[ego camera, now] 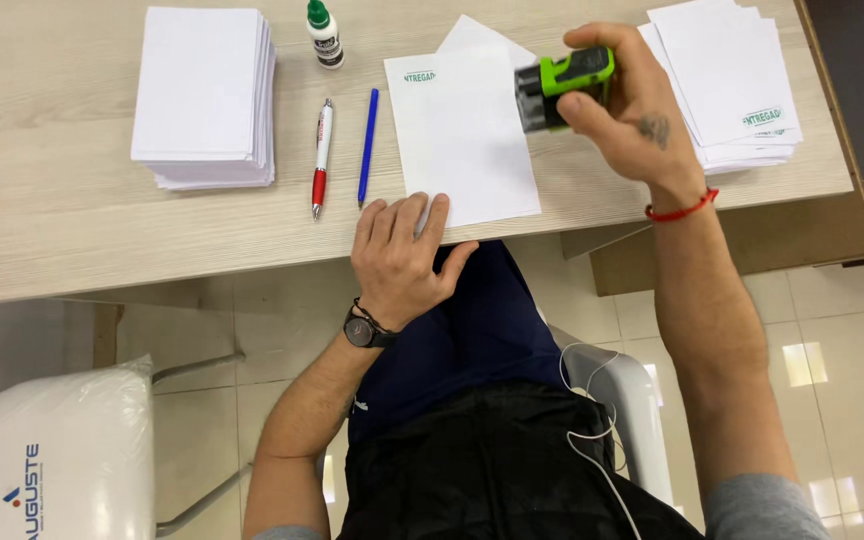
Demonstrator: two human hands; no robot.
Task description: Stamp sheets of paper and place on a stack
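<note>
Desk (52, 230): two pens (367, 146), two paper stacks (204, 95); left hand (402, 255) flat on sheet (462, 140), right hand (622, 105) gripping stamp (557, 85).

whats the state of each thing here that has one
stamp: lifted off the sheet, in the right hand grip
top sheet: stamped at its top corner, pinned by the left hand
ink bottle: capped, upright
left stack: blank
right stack: stamped

Bare desk (52, 230) left and front of the blank paper stack (204, 95) is open. Two pens (322, 158) and an ink bottle (325, 35) sit between that stack and the centre sheet (462, 140), narrowing the gap. Stamped pile (732, 85) fills the right corner; left hand (402, 260) blocks the sheet's near edge.
</note>
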